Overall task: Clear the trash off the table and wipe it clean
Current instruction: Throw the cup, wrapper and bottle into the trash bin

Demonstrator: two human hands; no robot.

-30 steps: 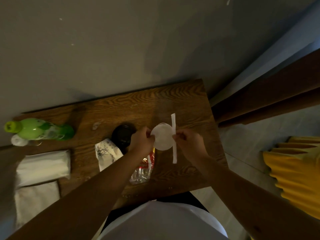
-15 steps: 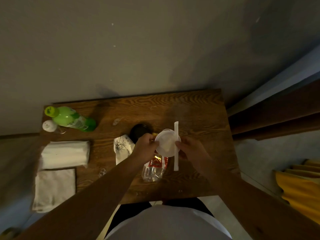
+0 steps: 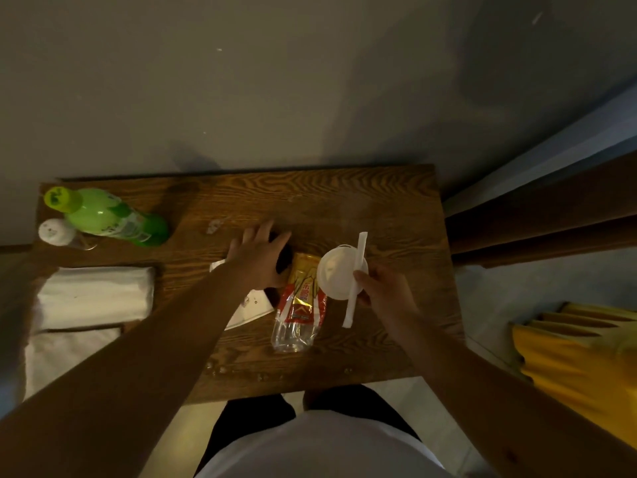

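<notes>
Dim wooden desk (image 3: 379,201) under you: your right hand (image 3: 386,294) pinches the white lid (image 3: 336,274) and straw (image 3: 355,281) together, freeing your spread left hand (image 3: 258,257) to cover the dark cup (image 3: 285,260), with the plastic bottle (image 3: 298,305) lying between both hands.

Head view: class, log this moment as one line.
left hand: open, reaching over dark round object | right hand: holds white plastic lid, white wrapped straw
</notes>
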